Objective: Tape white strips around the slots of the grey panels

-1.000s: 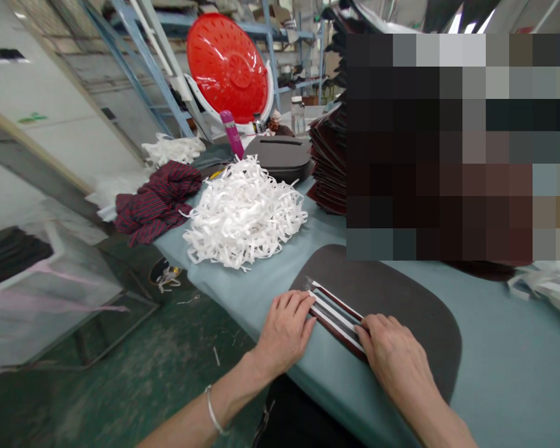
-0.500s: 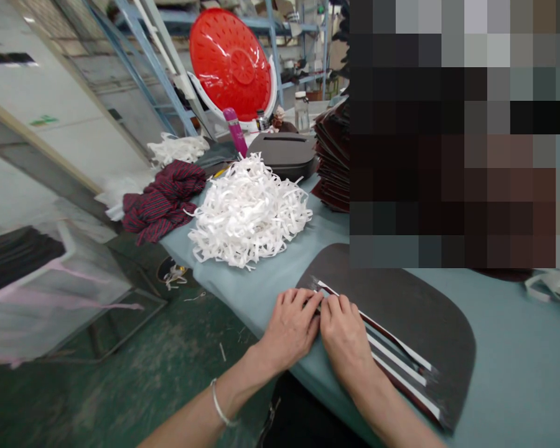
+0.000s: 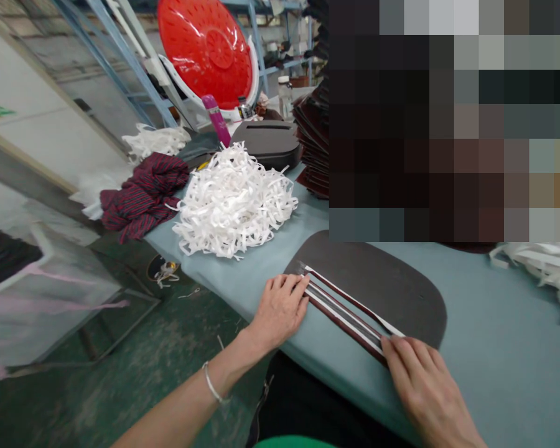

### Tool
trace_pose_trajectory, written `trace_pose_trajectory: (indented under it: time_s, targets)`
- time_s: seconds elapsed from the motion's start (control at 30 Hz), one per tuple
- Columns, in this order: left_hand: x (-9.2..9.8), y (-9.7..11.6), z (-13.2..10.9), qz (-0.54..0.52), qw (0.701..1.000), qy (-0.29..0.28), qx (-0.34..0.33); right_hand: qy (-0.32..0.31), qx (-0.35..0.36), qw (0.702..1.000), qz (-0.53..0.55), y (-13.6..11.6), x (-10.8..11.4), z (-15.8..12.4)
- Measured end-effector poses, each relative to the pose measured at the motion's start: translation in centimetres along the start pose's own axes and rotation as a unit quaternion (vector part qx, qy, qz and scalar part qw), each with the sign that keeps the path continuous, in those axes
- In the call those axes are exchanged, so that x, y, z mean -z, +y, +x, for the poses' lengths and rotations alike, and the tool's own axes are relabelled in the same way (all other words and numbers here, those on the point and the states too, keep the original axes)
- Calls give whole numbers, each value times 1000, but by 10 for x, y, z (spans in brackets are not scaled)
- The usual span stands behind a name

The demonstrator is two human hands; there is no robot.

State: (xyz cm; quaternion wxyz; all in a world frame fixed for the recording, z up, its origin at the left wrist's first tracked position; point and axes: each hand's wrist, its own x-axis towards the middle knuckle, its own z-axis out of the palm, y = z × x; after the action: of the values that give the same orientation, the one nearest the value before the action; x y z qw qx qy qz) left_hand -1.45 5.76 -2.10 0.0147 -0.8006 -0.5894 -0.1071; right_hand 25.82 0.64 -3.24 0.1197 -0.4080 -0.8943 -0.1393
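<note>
A dark rounded leather-like panel (image 3: 382,286) lies on the grey-green table (image 3: 504,348). Along its near edge run dark red strips with white tape strips (image 3: 345,311) on them. My left hand (image 3: 280,308) lies flat with fingers stretched out, pressing the left end of the strips. My right hand (image 3: 420,379) lies flat on the right end of the strips, fingers extended along the table's near edge. Neither hand holds anything.
A heap of white paper strips (image 3: 236,202) sits behind the panel. A striped dark red cloth (image 3: 142,193), a stack of dark panels (image 3: 312,143), a dark case (image 3: 268,140), a pink bottle (image 3: 213,115) and a red round basket (image 3: 205,46) stand farther back. More white strips (image 3: 541,270) lie at the right.
My right hand has slid from beside the left hand rightward along the strips to their far end. The left hand stayed at the left end.
</note>
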Motion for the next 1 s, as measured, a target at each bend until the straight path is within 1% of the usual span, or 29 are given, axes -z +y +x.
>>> trace_pose_trajectory:
  time_s: [0.1,0.17,0.27,0.37,0.47,0.57,0.63,0.7,0.77,0.87,0.93,1.0]
  targets:
    - [-3,0,-1,5,1000,6,-7,-9,-18,997,68,6,3,-7]
    - [-4,0,-1,9,1000,9,-10,-4,-56,990,130,8,2,-7]
    - [-6,-4,1,15,1000,11,-23,35,-129,966,221,8,-1,-7]
    - [-7,-13,8,19,999,12,-48,82,-174,936,295,3,-4,-7]
    - [-9,-24,18,23,997,21,-64,87,-187,912,354,-3,-7,-8]
    - [-9,-27,24,14,995,36,-89,91,-175,907,372,-8,-10,-10]
    - [-6,-17,25,-16,992,39,-120,96,-161,910,369,-9,-11,-10]
    - [-4,1,24,-67,987,43,-136,96,-156,914,363,-9,-11,-9]
    - [-2,25,21,-124,982,39,-140,94,-177,917,346,-8,-10,-5]
    - [-6,57,13,-175,970,11,-167,85,-228,923,298,-5,-10,4]
    - [-12,68,8,-174,967,-4,-185,74,-246,929,267,-4,-12,11]
    - [-16,71,5,-160,967,-14,-196,66,-253,934,243,-4,-14,18]
